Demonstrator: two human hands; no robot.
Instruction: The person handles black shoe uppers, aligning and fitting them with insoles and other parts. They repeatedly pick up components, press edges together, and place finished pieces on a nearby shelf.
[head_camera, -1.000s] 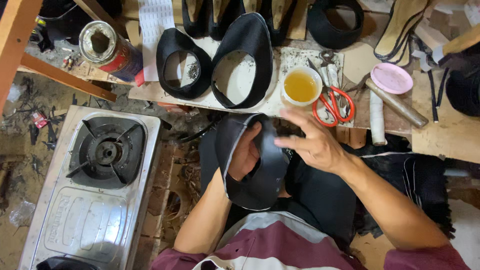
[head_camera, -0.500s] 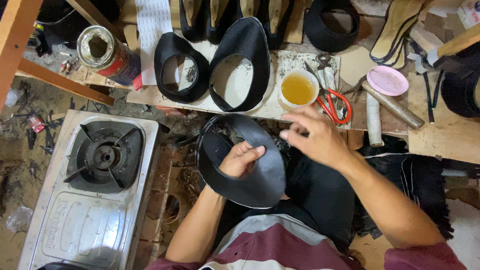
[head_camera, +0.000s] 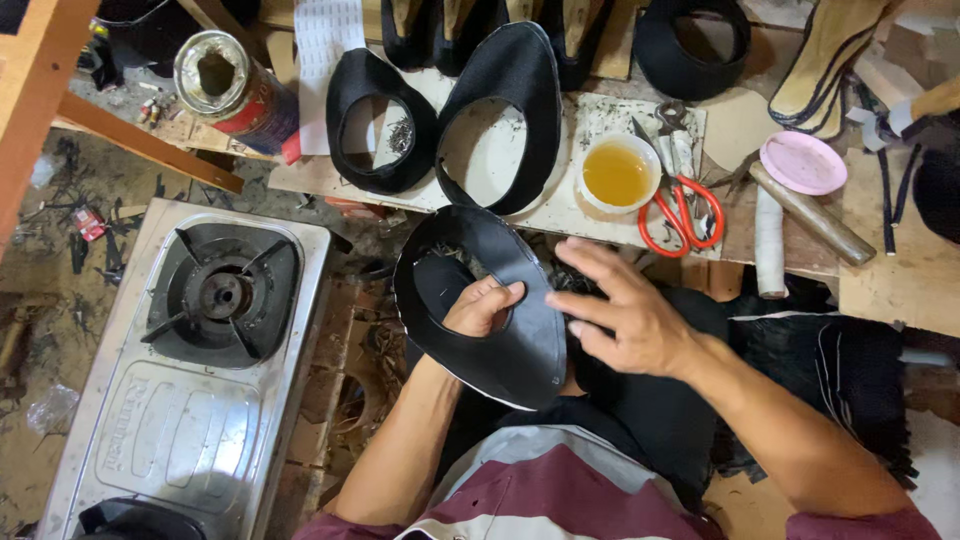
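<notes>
My left hand (head_camera: 480, 310) holds a black shoe upper (head_camera: 500, 300) from beneath, fingers curled up through its oval opening and gripping the inner edge. The piece sits tilted over my lap, just below the front edge of the workboard (head_camera: 560, 205), pointed end toward me. My right hand (head_camera: 625, 315) is spread wide and flat, fingertips resting on or just above the right side of the upper; it grips nothing.

State of work, as judged from the layout: two more black uppers (head_camera: 385, 125) lie flat on the workboard, side by side, both cut to the same open-oval form. The piece in hand shows a pale edge along its lower rim; I cannot tell whether glue has been applied to it. A small bowl of amber liquid (head_camera: 617, 172), probably adhesive, stands on the board near red-handled scissors (head_camera: 680, 215), both untouched. A pink lid (head_camera: 803, 162) and a wooden-handled tool (head_camera: 805, 212) lie further right.

Remaining: the held upper is not yet joined to any sole; soles (head_camera: 830, 65) are stacked at upper right. A gas stove (head_camera: 200, 350) sits to my left, unlit.
</notes>
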